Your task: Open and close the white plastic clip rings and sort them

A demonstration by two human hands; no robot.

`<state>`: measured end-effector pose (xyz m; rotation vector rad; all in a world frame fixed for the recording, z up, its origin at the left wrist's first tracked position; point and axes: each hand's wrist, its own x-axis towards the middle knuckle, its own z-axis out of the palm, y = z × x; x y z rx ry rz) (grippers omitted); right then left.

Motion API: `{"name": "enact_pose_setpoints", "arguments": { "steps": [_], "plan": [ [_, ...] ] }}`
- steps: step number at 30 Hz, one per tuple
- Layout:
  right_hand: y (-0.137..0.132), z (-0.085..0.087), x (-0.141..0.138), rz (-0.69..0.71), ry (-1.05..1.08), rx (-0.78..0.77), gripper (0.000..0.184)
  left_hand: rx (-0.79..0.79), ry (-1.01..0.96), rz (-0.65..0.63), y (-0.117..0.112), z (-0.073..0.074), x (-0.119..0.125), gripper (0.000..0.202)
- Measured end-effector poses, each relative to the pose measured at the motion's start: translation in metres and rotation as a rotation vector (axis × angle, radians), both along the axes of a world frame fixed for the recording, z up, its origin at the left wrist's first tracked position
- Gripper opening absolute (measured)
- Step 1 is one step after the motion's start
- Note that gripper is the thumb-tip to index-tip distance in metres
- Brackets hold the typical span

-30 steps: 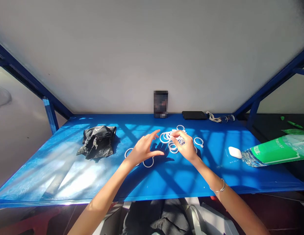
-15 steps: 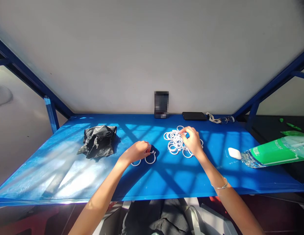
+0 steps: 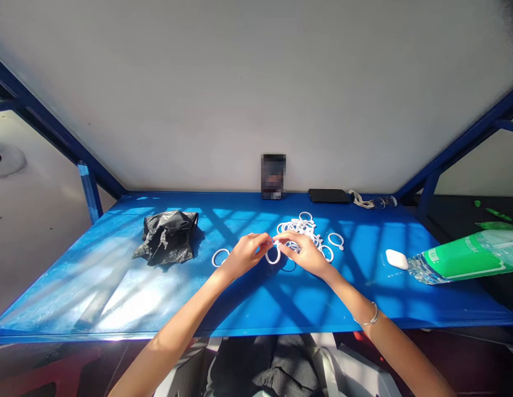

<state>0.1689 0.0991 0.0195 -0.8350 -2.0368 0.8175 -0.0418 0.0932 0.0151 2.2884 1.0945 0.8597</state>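
- The left hand (image 3: 244,255), half a second ago low over loose rings on the left, has moved right to the middle of the table.
- The right hand (image 3: 308,255) has come off the pile of white rings (image 3: 300,226), shifting left and nearer; more of the pile shows.
- Both hands' fingertips now meet; a white ring (image 3: 273,263) hangs there, pinched by the left. Whether the right grips it is too small to tell.
- A loose ring on the far right (image 3: 341,247), partly covered half a second ago, shows whole.
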Motion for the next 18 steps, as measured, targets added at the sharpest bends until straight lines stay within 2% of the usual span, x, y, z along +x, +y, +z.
{"name": "enact_pose_setpoints", "arguments": {
  "steps": [10, 15, 18],
  "plan": [
    [0.006, -0.014, 0.001, -0.055, 0.224, -0.136, 0.014, -0.174, -0.201, -0.009, -0.011, 0.018, 0.009, 0.023],
    [0.005, -0.015, -0.001, -0.069, 0.269, -0.162, 0.021, -0.273, -0.235, -0.014, -0.012, 0.017, 0.012, 0.028],
    [0.003, -0.014, -0.003, -0.08, 0.265, -0.153, 0.021, -0.385, -0.295, -0.054, -0.01, 0.015, 0.012, 0.041]
  ]
}}
